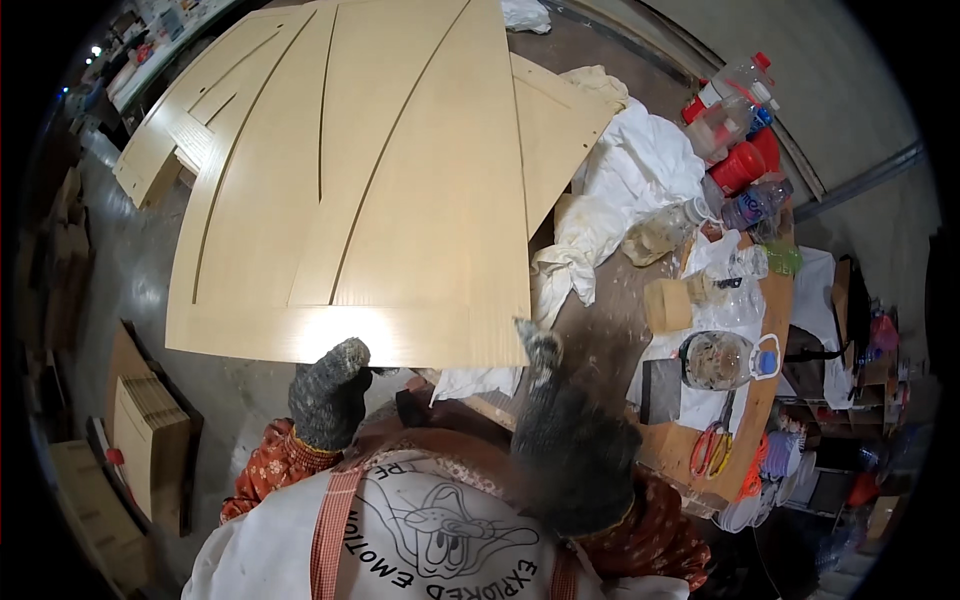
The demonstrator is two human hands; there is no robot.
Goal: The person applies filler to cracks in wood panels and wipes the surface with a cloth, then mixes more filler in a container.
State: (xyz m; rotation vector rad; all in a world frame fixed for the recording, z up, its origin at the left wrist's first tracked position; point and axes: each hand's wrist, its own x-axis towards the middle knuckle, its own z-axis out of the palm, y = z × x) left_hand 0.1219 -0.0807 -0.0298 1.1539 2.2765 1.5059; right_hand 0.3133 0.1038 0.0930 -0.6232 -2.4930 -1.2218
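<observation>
A broad, pale yellow wooden panel [430,200] with dark grooves lies before me, its near edge toward my body. My left hand [328,400], in a dark grey knit glove, is closed on that near edge, thumb against the top; its other fingers are hidden below. My right hand [575,450], in a matching glove with a lighter fingertip, is at the near right corner. One finger points up beside the corner and seems to touch it. The rest of this hand is blurred, its other fingers hidden. More pale panels [560,130] lie under the big one.
Right of the panel are crumpled white cloth [640,160], several plastic bottles [715,360], a wooden block [667,305] and scissors [711,450] on a wooden board [775,310]. Stacked boards [150,440] stand on the floor at left. Shelves with clutter are at far right.
</observation>
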